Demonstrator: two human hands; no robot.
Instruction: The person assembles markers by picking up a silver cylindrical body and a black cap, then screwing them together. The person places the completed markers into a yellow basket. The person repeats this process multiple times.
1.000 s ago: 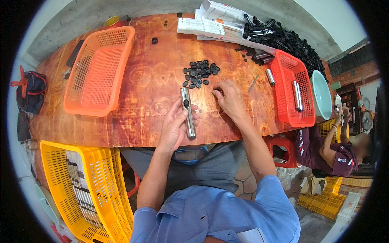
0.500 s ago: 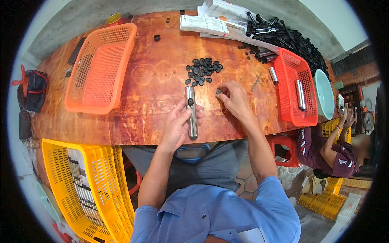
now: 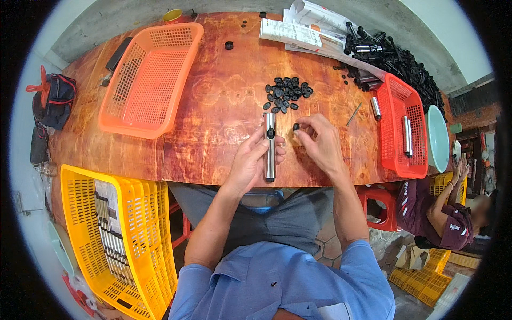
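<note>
My left hand (image 3: 249, 160) is closed round a shiny metal tube (image 3: 270, 157), held upright over the table's near edge. An oval black piece sits in the upper part of the tube's side, and its lower end is dark. To the right, my right hand (image 3: 320, 140) pinches a small black oval plug (image 3: 296, 127) between thumb and fingertips, apart from the tube. Just beyond both hands lies a loose pile of similar black oval plugs (image 3: 287, 94) on the brown table (image 3: 218, 117).
An orange basket (image 3: 108, 114) stands at left, a red basket (image 3: 392, 165) with metal tubes at right beside a pale green basin (image 3: 438, 141). Black parts (image 3: 397, 58) are heaped at the far right. Yellow crates (image 3: 141, 229) hold tubes at lower left. Another person (image 3: 440, 213) sits at right.
My right hand has lifted the plug slightly and turned it upright, a little nearer the tube. The left hand still holds the tube. The whole view has shifted.
</note>
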